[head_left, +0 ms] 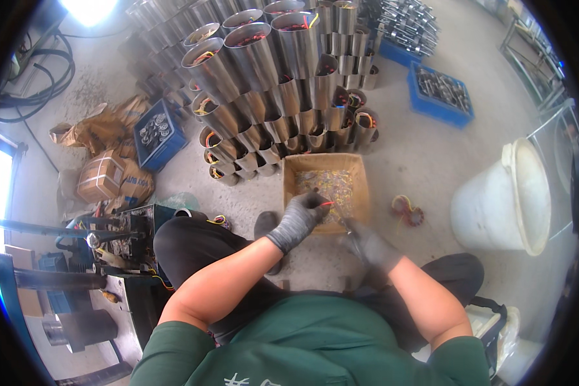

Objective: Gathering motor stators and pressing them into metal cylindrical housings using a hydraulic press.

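hands [302, 215] [367, 243] over cardboard box [360, 186] | steel tubes [270, 71] behind | white bucket [502, 199] right

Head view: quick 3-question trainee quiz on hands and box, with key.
1. True or false: both hands wear grey gloves.
2. Which hand pinches a thin red piece over the cardboard box? A left B right
3. What stands stacked behind the box?

Key:
1. True: left hand and right hand are both gloved.
2. A: the red piece sits at the left fingers.
3. Metal tubes with coloured wires inside.
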`<state>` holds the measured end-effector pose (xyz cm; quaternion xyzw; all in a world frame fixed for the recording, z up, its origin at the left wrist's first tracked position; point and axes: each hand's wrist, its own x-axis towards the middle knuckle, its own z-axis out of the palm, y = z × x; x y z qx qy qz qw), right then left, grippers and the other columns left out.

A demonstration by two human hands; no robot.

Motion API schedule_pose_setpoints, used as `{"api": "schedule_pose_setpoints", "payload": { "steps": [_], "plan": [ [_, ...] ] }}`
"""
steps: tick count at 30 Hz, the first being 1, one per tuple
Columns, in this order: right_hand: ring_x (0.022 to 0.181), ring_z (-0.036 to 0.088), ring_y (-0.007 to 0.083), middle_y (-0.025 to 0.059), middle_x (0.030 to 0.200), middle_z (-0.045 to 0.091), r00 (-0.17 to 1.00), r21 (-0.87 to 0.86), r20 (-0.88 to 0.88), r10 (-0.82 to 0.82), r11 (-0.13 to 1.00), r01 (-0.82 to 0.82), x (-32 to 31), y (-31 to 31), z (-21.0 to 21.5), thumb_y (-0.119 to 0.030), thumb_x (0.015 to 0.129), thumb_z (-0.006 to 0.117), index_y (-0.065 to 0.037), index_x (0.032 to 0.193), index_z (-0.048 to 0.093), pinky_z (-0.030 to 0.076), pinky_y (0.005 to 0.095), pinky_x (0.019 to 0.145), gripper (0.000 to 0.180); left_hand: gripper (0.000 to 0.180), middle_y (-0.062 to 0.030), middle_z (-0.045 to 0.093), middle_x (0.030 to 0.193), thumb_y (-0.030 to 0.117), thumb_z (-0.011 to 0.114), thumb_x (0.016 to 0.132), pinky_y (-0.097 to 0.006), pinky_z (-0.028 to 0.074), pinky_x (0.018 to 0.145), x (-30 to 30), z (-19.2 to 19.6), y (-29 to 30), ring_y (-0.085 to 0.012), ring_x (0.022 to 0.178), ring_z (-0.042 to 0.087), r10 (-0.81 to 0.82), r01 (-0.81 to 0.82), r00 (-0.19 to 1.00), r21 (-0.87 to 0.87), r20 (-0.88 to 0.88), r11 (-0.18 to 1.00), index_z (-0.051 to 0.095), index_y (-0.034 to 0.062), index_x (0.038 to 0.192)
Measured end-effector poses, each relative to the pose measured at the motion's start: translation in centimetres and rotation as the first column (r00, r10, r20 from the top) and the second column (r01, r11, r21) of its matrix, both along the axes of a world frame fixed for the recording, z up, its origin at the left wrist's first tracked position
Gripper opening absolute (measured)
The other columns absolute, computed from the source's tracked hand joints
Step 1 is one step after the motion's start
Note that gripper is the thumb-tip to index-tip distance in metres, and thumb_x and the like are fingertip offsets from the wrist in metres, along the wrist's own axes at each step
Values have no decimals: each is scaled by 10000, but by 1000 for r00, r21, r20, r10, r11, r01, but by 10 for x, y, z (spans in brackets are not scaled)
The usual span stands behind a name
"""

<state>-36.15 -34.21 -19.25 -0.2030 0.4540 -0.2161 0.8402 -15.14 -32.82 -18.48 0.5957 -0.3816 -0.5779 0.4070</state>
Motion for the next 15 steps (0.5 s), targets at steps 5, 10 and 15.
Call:
{"api": "schedule_pose_setpoints", "payload": {
  "steps": [5,10,15],
  "plan": [
    [532,576,97,33,741,589,999,176,-27,24,984,-19,5,-6,51,-147,971,613,-49,1059,582,462,216,444,136,183,-24,665,891,113,650,950,-261,497,723,-7,13,10,-95,782,581,-115,108,988,72,103,992,667,-8,1087],
    [415,494,109,4,624,545,988,-284,-108,113,949,-139,-8,-11,21,-128,938,647,-76,1004,588,384,264,360,103,236,-43,683,945,143,646,962,-292,512,782,-6,13,10,-123,834,604,-124,121,990,48,68,992,660,-29,1123],
    [444,529,159,34,633,560,851,-38,104,-515,853,521,-22,-61,-49,-137,904,659,-93,1018,602,409,366,389,135,244,-36,669,909,174,634,961,-268,494,718,5,65,7,-109,788,594,95,-95,995,-5,0,995,662,-18,1110]
  ]
}}
